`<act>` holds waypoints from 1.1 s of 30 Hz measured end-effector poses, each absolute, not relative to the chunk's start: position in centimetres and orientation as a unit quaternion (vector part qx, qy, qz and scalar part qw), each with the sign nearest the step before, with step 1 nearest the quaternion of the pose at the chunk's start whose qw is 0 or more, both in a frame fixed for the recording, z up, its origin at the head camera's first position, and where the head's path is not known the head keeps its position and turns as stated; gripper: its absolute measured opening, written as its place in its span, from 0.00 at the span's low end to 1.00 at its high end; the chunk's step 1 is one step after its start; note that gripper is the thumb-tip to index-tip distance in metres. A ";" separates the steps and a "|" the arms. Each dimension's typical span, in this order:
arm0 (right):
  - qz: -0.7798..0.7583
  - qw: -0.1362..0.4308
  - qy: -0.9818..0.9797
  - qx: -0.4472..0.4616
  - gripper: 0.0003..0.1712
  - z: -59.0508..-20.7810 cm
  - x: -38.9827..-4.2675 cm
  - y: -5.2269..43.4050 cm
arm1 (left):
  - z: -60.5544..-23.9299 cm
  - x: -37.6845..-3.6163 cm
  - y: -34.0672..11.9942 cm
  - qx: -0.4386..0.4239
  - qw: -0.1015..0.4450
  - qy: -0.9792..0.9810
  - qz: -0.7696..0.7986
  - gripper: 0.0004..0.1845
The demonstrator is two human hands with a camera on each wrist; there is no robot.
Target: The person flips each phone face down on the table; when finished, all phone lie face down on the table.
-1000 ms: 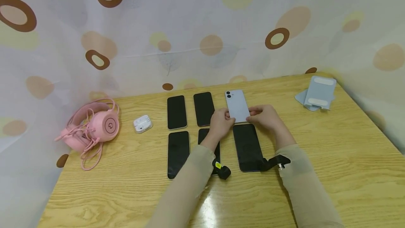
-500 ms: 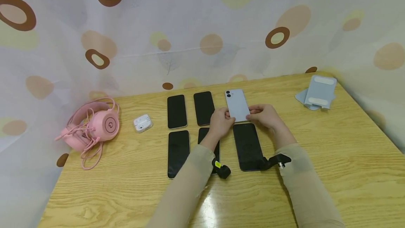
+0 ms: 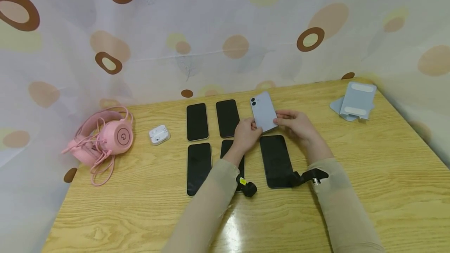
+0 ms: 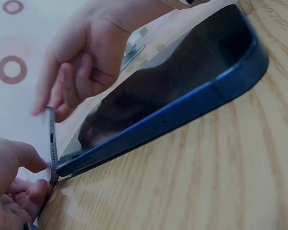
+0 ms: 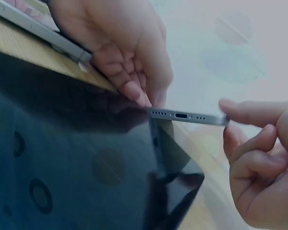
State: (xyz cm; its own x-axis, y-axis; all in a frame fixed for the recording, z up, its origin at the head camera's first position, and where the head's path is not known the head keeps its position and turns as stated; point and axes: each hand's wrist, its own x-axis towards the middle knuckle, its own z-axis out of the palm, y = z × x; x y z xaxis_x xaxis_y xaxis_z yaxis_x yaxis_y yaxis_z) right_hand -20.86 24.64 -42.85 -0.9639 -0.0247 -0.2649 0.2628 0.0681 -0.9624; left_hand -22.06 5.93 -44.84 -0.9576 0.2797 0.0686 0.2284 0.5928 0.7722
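Both hands hold a light blue phone, back side up with its two camera lenses at the far left corner. My left hand pinches its near left corner between thumb and fingers. At the near right corner my right hand pinches it the same way. The phone's port edge faces me in the right wrist view and stands a little raised. Directly in front of it lies a dark-screened phone with a blue frame, screen up on the table.
More black-screened phones lie left of the hands, including a far phone and a near phone; my left forearm partly covers one. Earphones in a clear case and pink headphones are farther left. Light blue folding stands sit back right on the wooden table.
The light blue phone has come up slightly from the table and turned a little, its far end shifting away. Both hands keep their hold and rise with it.
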 end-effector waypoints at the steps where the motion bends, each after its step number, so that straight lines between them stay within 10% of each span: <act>1: -0.681 0.104 0.721 0.074 0.32 -42.7 -20.8 24.5 | -44.8 -22.1 5.9 0.143 0.029 0.891 0.429 0.07; 13: -0.702 0.090 0.706 -0.019 0.29 -42.4 -20.6 23.0 | -44.0 -22.0 6.2 0.096 0.059 0.827 0.551 0.21; 33: -0.572 0.132 0.809 -0.030 0.25 -42.7 -20.4 22.1 | -41.9 -22.4 3.1 0.068 0.028 0.827 0.557 0.16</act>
